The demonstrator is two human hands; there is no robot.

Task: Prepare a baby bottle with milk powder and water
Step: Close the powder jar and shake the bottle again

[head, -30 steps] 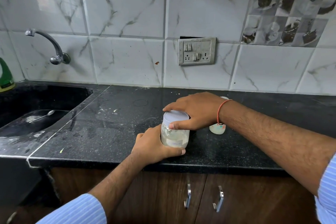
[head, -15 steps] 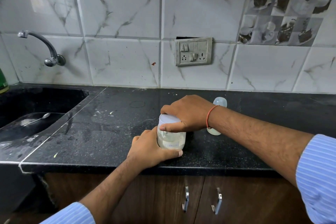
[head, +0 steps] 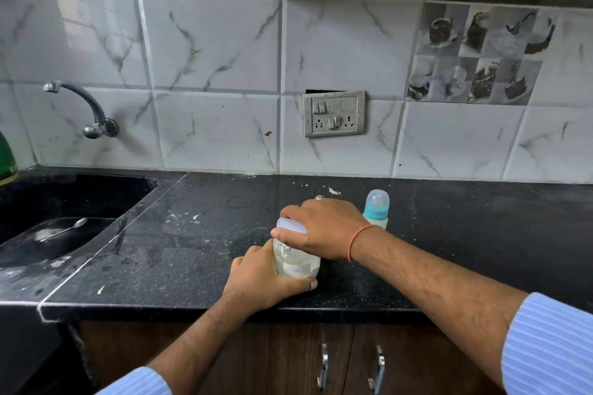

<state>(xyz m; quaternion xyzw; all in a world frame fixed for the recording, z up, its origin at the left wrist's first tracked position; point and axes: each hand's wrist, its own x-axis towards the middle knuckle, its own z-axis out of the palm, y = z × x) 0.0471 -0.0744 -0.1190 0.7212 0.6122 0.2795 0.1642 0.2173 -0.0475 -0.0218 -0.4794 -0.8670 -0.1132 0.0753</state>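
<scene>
A clear glass jar [head: 296, 264] with whitish powder inside stands near the front edge of the black counter [head: 192, 253]. My left hand [head: 263, 282] grips the jar's body from the left, thumb across its base. My right hand [head: 324, 226] is curled over the jar's pale lid [head: 290, 224] from above. Behind my right wrist stands a small baby bottle [head: 376, 209] with a teal collar and a clear cap, upright and partly hidden by the wrist.
A black sink [head: 64, 202] lies at the left with a spoon [head: 65, 229] in it and a wall tap [head: 86, 109] above. A green bottle [head: 6, 157] shows at the far left edge. A switch-and-socket plate [head: 333, 117] is on the tiled wall. Cabinet doors with handles [head: 324, 365] sit below.
The view has tilted up and pulled back, so the baby bottle now shows fully behind my right wrist. Both hands stay on the jar and its lid.
</scene>
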